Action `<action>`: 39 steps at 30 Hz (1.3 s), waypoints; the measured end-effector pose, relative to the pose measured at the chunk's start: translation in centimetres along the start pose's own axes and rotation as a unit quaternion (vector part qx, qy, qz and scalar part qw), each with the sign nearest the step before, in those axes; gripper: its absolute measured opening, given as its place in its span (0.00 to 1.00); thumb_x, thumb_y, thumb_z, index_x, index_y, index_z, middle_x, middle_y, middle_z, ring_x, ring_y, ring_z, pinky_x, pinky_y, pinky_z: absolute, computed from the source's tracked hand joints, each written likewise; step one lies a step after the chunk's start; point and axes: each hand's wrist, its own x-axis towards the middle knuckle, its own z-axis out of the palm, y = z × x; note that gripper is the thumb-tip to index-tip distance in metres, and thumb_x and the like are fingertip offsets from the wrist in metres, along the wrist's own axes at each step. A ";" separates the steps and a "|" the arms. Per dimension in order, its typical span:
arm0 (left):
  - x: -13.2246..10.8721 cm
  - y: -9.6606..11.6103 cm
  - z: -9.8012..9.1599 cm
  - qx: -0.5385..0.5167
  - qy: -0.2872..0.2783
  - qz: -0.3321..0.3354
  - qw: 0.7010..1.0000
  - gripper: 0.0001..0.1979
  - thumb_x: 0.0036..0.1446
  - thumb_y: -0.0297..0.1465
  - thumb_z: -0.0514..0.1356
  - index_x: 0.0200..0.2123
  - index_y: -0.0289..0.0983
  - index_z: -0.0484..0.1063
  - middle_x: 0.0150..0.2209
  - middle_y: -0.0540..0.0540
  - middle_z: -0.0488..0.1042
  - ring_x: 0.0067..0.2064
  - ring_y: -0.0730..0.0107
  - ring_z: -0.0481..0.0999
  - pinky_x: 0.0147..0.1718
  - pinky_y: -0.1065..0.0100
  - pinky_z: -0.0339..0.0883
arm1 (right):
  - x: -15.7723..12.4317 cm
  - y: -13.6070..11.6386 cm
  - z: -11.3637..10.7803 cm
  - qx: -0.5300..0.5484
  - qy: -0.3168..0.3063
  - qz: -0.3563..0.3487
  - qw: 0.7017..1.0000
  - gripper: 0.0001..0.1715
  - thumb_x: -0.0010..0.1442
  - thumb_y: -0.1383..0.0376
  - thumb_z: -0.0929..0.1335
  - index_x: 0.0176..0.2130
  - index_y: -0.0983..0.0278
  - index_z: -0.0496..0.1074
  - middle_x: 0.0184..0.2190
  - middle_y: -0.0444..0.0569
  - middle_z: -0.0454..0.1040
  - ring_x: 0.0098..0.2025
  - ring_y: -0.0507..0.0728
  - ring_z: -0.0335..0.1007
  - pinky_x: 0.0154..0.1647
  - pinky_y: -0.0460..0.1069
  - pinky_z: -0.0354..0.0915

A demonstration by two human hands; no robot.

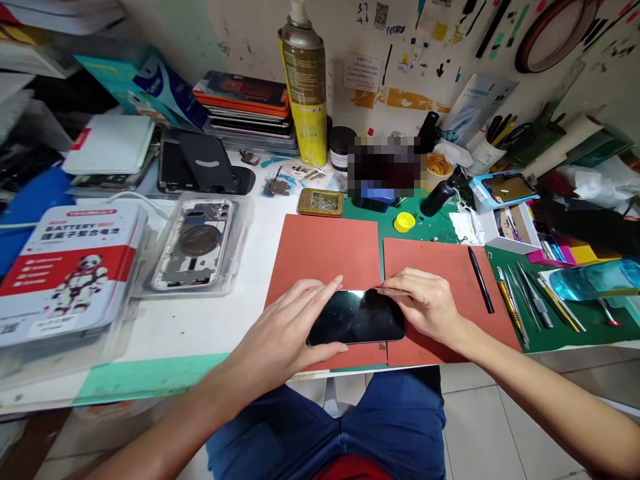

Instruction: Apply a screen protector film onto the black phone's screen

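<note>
A smartphone (357,320) with a dark, glossy screen lies face up across the reddish-brown mats in front of me. My left hand (293,323) grips its left end, thumb along the near edge and fingers along the far edge. Pinched in my right hand (427,303) is a thin, flat brownish piece (395,292), its tip at the phone's far edge near the right corner. Whether that tip is inside the seam or only touching it, I cannot tell. The fingertips of my right hand are partly hidden.
On the right mat lies a black pen-like tool (481,280), with several tweezers and picks (537,300) beyond. A phone housing (193,243) in a clear tray and a battery box (75,267) stand left. Behind are a spray can (307,100) and a small tin (321,203).
</note>
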 end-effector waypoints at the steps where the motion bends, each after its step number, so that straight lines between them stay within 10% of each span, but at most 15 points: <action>1: 0.0 0.0 0.0 -0.001 -0.001 -0.001 1.000 0.47 0.68 0.47 0.65 0.79 0.43 0.45 0.61 0.35 0.74 0.61 0.49 0.73 0.57 0.49 0.73 | 0.1 0.1 0.0 0.001 0.000 -0.002 1.000 0.16 0.71 0.76 0.67 0.46 0.62 0.84 0.36 0.51 0.86 0.34 0.58 0.82 0.33 0.52 0.75; 18: 0.1 0.1 0.0 -0.016 -0.009 -0.025 1.000 0.50 0.65 0.45 0.69 0.79 0.46 0.44 0.61 0.36 0.73 0.61 0.48 0.73 0.58 0.48 0.73 | 2.6 -1.1 0.0 0.064 -0.050 0.280 0.957 0.10 0.65 0.71 0.74 0.33 0.60 0.83 0.34 0.47 0.87 0.35 0.59 0.85 0.38 0.51 0.73; 39: 0.0 -0.1 0.1 -0.025 -0.013 -0.027 0.999 0.49 0.66 0.46 0.68 0.80 0.47 0.43 0.61 0.35 0.73 0.62 0.47 0.73 0.58 0.47 0.73 | 2.8 -1.1 -0.1 0.071 -0.051 0.307 0.948 0.08 0.64 0.70 0.75 0.33 0.60 0.85 0.34 0.47 0.88 0.35 0.60 0.85 0.40 0.51 0.74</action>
